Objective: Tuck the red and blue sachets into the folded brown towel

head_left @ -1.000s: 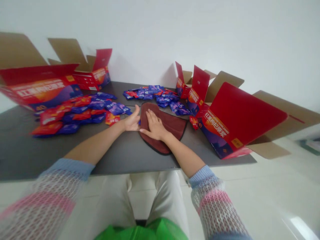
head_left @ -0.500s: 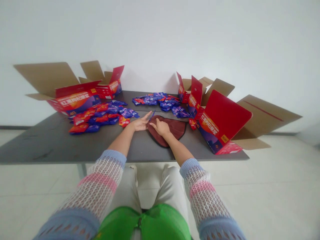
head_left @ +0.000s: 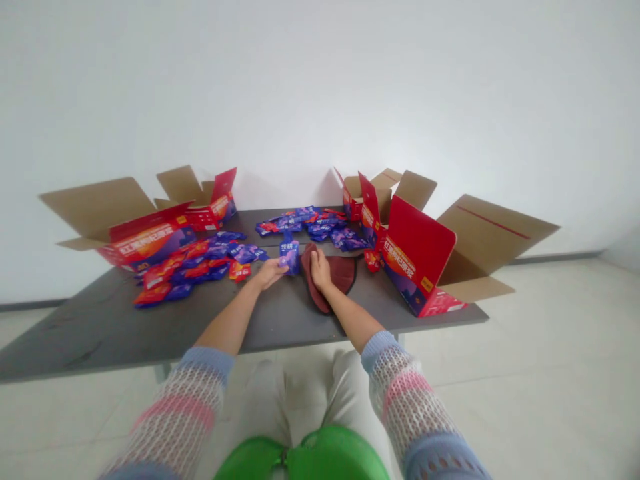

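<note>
My left hand [head_left: 271,273] is closed on the edge of a blue-purple pouch [head_left: 289,258] with white lettering, held upright above the table. Just to the right, my right hand [head_left: 320,268] grips a brown cloth [head_left: 344,272] with dark edging, which is partly folded up on its left side. The fingers of that hand wrap over the fold, and some of them are hidden. Left of my hands lies a pile of red and blue pouches [head_left: 200,261]. Another pile of pouches [head_left: 330,227] lies behind them.
On the grey table [head_left: 165,333], an open red carton [head_left: 150,241] stands at the left with a smaller-looking open carton [head_left: 215,212] behind it. Several open cartons line the right side, the nearest carton [head_left: 413,260] close to the table's edge. A white wall rises behind.
My left hand has moved slightly left and turned, and the pouch now shows its front. My right hand has gone from pressing on the flat cloth to gripping it folded. The view has tilted up.
</note>
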The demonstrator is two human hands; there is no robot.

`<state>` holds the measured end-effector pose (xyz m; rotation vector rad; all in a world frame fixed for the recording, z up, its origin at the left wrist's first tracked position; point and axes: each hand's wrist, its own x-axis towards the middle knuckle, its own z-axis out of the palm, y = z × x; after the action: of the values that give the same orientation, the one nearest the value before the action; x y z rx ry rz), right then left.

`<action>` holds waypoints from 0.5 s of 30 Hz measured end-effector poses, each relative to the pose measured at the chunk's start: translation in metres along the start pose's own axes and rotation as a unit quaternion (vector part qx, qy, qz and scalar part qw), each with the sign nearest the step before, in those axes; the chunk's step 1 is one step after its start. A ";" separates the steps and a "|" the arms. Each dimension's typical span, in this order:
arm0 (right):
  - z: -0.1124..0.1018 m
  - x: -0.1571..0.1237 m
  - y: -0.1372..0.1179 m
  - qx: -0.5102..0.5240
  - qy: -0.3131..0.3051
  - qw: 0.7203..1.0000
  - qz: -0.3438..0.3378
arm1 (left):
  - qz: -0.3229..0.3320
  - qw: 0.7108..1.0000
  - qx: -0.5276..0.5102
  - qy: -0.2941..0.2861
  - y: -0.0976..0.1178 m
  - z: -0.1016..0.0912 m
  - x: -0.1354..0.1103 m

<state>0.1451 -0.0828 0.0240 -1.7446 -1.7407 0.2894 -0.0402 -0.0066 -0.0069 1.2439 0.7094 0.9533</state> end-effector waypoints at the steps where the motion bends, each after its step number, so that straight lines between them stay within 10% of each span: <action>1: 0.002 0.002 0.002 0.014 -0.001 1.000 0.003 | 0.001 1.000 0.015 0.004 0.000 0.002 0.000; 15: 0.027 0.013 0.018 0.079 -0.074 0.994 -0.034 | 0.053 0.981 0.185 0.037 -0.014 0.009 -0.003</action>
<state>0.1449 -0.0607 -0.0032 -1.5822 -1.8235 0.5233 -0.0306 -0.0137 -0.0188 1.5913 0.9139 0.9872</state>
